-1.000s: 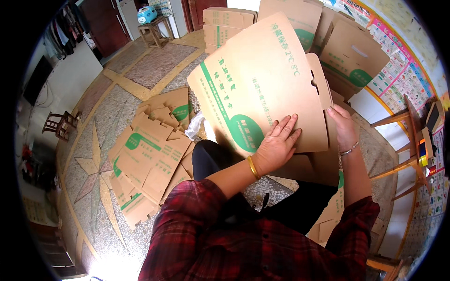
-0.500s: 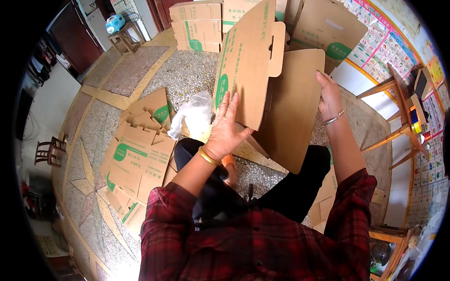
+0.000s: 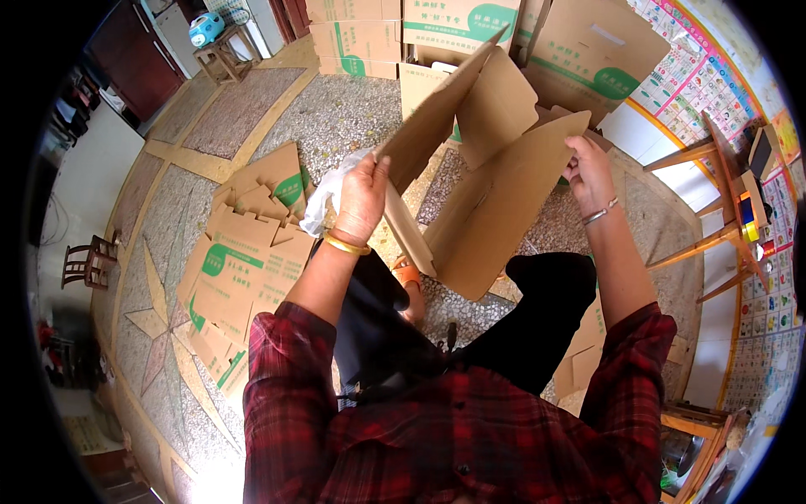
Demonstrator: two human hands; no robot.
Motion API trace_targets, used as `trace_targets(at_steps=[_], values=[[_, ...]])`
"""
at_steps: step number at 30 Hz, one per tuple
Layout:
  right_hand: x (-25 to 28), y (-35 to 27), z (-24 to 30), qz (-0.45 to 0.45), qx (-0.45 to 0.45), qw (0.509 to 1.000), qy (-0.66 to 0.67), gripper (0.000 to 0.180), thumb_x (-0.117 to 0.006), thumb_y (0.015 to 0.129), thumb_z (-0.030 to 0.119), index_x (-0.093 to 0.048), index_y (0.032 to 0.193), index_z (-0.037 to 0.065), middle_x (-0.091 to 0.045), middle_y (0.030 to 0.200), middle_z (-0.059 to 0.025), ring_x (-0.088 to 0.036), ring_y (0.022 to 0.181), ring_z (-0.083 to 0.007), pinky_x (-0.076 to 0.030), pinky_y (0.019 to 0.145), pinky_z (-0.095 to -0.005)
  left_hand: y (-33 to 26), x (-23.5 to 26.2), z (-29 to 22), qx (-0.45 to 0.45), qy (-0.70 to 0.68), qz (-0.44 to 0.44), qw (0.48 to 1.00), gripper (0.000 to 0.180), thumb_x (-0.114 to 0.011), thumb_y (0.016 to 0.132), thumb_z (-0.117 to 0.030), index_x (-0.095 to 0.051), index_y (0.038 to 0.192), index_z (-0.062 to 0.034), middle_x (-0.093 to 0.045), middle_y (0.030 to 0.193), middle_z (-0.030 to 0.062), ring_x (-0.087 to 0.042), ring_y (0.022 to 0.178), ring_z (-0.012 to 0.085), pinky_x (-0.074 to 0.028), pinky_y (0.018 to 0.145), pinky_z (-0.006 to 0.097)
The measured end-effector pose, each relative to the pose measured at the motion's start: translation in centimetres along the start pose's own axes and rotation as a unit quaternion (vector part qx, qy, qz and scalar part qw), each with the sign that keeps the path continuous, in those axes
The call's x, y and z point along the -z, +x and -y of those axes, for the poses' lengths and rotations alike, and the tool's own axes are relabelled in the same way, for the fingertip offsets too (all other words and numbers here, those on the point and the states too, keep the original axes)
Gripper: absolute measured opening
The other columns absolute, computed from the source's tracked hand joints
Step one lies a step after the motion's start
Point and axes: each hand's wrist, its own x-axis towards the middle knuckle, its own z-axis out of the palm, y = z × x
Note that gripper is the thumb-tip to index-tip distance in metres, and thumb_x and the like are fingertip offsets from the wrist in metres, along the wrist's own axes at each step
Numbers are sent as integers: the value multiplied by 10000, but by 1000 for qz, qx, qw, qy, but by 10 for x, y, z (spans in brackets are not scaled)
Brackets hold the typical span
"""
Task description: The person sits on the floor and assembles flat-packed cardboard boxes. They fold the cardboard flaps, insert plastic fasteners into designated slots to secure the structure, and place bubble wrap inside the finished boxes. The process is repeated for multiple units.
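A brown cardboard box (image 3: 499,214) stands spread between my two hands, its panels pulled apart and the floor showing through the middle. My left hand (image 3: 363,200) grips the edge of its left panel, with the fingers partly hidden behind the board. At the upper corner of the right panel, my right hand (image 3: 591,175) pinches the board's edge. A crumpled clear plastic bag (image 3: 323,200) lies just beside my left hand. Flattened cardboard pieces (image 3: 243,277) with green print are piled on the floor to my left.
Folded boxes (image 3: 361,38) are stacked at the back, next to a large upright carton (image 3: 596,55). A wooden table (image 3: 722,181) stands along the right wall. Far left are a small wooden chair (image 3: 88,260) and a stool (image 3: 225,55) bearing a blue appliance (image 3: 206,29).
The box has been opened out from nearly folded, its left panel swinging left and away from the right one. My left hand has moved from lying flat on the panel to gripping its edge.
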Motion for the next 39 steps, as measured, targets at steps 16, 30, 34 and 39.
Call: trace_targets(at_steps=[16, 30, 34, 39], values=[[-105, 23, 24, 62, 45, 965, -251, 651, -615, 754, 305, -373, 1220, -79, -479, 1145, -206, -526, 994, -326, -511, 747, -457, 36, 2, 42, 164, -242, -55, 955, 199, -488, 901, -247, -534, 1002, -83, -556, 889, -4, -524, 777, 86, -446, 583, 240], [-140, -138, 43, 351, 342, 846, -212, 489, -644, 762, 180, -460, 1174, -10, -551, 1090, -141, -545, 971, -232, -421, 873, -290, 65, -9, 86, 63, -67, -75, 993, 261, -508, 841, -213, -555, 797, 40, -566, 637, 153, -543, 522, 246, -461, 463, 330], [-124, -116, -39, 202, 386, 791, -429, 596, -665, 721, 186, -412, 1208, -47, -453, 1192, -235, -473, 1080, -351, -400, 917, -366, 67, -43, 29, -18, 4, -73, 997, 258, -512, 795, -190, -566, 827, 60, -583, 728, 242, -562, 692, 406, -450, 667, 414], [-130, -74, -68, 131, 391, 766, -493, 548, -676, 703, 210, -452, 1149, -16, -492, 1094, -214, -506, 1000, -349, -432, 847, -381, 53, -60, -8, 45, -130, -61, 989, 285, -592, 729, -132, -500, 914, 65, -575, 823, 199, -583, 747, 315, -464, 696, 385]])
